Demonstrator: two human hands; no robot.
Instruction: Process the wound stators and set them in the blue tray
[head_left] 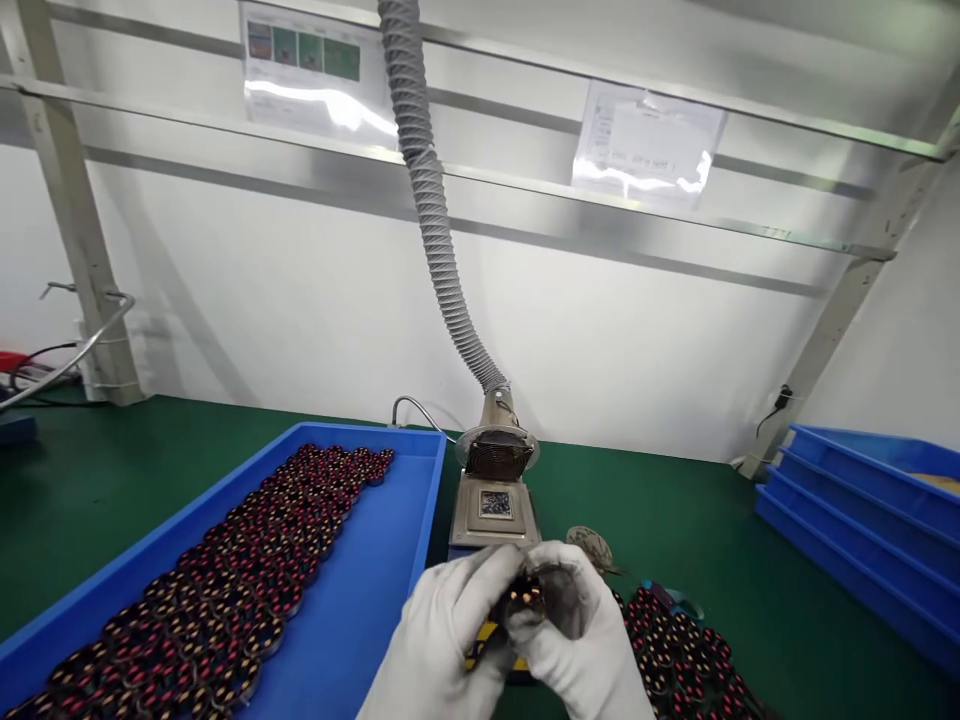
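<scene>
Both my hands wear white gloves and meet at the bottom centre. My left hand (pixel 450 630) and my right hand (pixel 581 635) pinch one small round coil part (pixel 525 597), dark with copper-coloured windings, between their fingertips. They hold it just in front of a small solder pot (pixel 495 510) with a square opening on top. A loose pile of the same round parts (pixel 679 650) lies on the green mat right of my right hand.
A blue tray (pixel 375 580) at the left holds several rows of the round parts. A grey ribbed extraction hose (pixel 431 200) drops to a hood above the pot. Stacked blue trays (pixel 862 510) stand at the right. Behind is a white wall with laminated sheets.
</scene>
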